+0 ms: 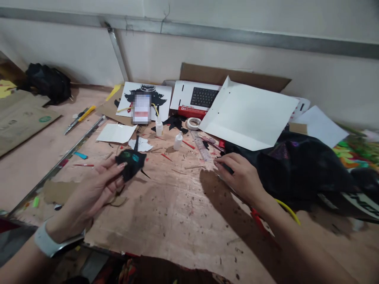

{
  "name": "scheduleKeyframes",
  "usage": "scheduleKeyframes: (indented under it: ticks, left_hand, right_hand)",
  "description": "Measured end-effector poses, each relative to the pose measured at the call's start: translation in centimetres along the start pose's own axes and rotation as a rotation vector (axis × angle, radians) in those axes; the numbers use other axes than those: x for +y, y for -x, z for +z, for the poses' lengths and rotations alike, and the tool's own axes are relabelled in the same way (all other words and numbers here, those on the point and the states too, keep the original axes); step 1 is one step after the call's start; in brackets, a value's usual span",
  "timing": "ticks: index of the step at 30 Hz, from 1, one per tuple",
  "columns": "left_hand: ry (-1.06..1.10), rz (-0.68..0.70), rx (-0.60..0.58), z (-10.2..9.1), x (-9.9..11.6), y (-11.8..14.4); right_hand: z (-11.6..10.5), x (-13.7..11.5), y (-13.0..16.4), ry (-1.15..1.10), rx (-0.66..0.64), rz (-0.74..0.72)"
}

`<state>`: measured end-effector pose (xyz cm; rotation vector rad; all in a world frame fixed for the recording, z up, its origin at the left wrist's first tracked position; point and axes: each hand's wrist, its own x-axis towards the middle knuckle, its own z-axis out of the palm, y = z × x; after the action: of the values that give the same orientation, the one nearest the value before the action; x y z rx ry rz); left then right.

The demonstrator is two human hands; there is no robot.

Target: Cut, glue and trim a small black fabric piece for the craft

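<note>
My left hand (103, 183) is closed on a small black cutout (130, 162), pinched between thumb and fingers above the tabletop. Shiny green and blue patches show on its face, and thin black points stick out from it. My right hand (238, 171) hovers low over the table, fingers bent towards the thumb by the end of a clear ruler (200, 146). Whatever lies between those fingers, if anything, is too hidden to make out. Two small white bottles, one with a nozzle (159, 128) and one shorter (178, 141), stand beyond my hands.
A phone (141, 107) leans on a card with black shapes. Behind are a tape roll (193, 123), a keyboard box (181, 98) and a large white sheet (251, 114). A black bag (304, 169) lies right; a yellow cutter (85, 113) lies left. Scraps litter the table (166, 221).
</note>
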<state>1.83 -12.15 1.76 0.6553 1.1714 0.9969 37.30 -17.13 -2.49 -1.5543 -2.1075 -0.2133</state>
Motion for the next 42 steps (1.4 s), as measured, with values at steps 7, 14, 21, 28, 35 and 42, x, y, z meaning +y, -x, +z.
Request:
scheduleKeyframes:
  ticks: [7, 14, 21, 28, 35, 42]
  left_hand:
    - [0.137, 0.399, 0.221, -4.1, 5.0, 0.9]
    - [0.175, 0.513, 0.128, -5.3, 6.0, 2.4]
    - [0.227, 0.544, -0.007, -5.3, 6.2, 2.0]
    - [0.173, 0.449, -0.105, -4.0, 6.0, 2.5]
    - [0.159, 0.394, -0.171, -4.4, 5.5, 2.9]
    - [0.139, 0.376, -0.148, -7.2, 5.0, 3.0]
  right_hand:
    - [1.7, -1.5, -0.4, -0.072, -0.146, -0.114]
    - [-0.9, -1.6, 0.5, -0.01, -0.166, -0.171]
    - [-2.9, -1.2, 4.5, 0.018, -0.225, -0.101]
    - [-1.7, -2.8, 5.7, -0.172, -0.246, -0.215]
    - [3.5, -15.0, -0.7, -0.502, -0.543, -0.371]
    - [11.8, -26.2, -6.3, -0.568, -0.571, -0.514]
